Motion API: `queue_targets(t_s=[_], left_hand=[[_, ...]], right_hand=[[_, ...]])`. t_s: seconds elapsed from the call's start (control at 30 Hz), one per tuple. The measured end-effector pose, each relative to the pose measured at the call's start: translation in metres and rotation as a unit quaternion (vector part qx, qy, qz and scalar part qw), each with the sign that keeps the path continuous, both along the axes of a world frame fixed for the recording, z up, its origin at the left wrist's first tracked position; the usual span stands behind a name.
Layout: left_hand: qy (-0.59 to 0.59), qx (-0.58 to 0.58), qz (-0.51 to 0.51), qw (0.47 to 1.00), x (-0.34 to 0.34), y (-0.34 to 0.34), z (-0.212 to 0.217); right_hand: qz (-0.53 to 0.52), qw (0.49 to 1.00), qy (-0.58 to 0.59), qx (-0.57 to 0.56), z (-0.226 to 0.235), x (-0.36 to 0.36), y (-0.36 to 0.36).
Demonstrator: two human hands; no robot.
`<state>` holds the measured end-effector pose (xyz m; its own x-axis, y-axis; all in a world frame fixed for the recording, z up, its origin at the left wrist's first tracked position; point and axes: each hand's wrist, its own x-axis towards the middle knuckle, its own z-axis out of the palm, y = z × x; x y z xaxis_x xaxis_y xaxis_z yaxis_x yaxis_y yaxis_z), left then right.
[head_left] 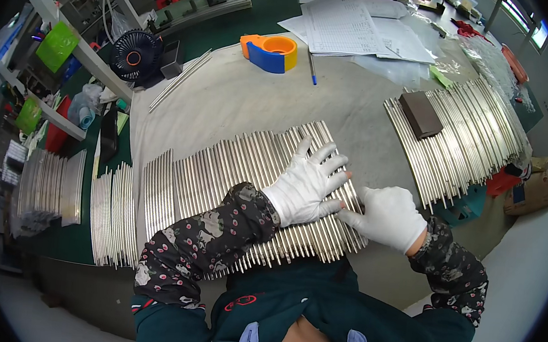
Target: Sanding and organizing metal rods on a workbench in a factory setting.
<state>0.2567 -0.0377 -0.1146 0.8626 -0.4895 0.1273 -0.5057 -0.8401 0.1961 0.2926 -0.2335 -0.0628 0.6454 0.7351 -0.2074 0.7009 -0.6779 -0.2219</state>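
Note:
A row of thin, shiny metal rods [241, 168] lies side by side in front of me, their near ends reaching toward my body. My left hand [305, 183], in a white glove, rests flat on the right part of this row with its fingers spread. Beside the row's right edge is my right hand [390, 217], also gloved in white. Its fingers are curled under and its thumb points at the rods, close to my left thumb. Whatever the right fingers may hold is hidden beneath the hand. Dark floral sleeves cover both forearms.
More rods [466, 136] lie at the right under a dark brown block [421, 114]. Other rod bundles [114, 212] sit at the left. Farther back are an orange-and-blue tape dispenser [271, 55], a pen [312, 69], papers [345, 24], a fan [135, 56] and several loose rods [181, 79].

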Motion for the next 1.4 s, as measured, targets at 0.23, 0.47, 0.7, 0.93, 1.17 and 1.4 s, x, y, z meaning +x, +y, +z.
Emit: queue_targets(t_s=[0.23,0.47,0.7,0.93,1.17,1.4], left_hand=[[-0.018,0.007,-0.019,1.0,0.022,-0.014,0.002],[-0.077,-0.015,-0.056,0.995,0.04,-0.02,-0.013],[0.007,-0.008,-0.106,0.994,0.028,-0.013,-0.008],[0.016,0.006,-0.109,0.994,0.039,-0.024,-0.006],[-0.014,-0.034,-0.119,0.992,0.038,-0.022,-0.012],[0.002,0.038,-0.129,0.991,0.041,-0.023,-0.004]], right_hand=[[-0.162,0.965,-0.012,0.208,-0.028,0.008,-0.034],[-0.125,0.951,-0.164,0.232,-0.045,0.025,-0.037],[-0.1,0.952,-0.188,0.219,-0.05,0.03,-0.042],[-0.128,0.945,-0.194,0.23,-0.055,0.034,-0.041],[-0.143,0.964,-0.143,0.172,-0.047,0.04,-0.035],[-0.148,0.96,-0.107,0.214,-0.049,0.034,-0.041]])
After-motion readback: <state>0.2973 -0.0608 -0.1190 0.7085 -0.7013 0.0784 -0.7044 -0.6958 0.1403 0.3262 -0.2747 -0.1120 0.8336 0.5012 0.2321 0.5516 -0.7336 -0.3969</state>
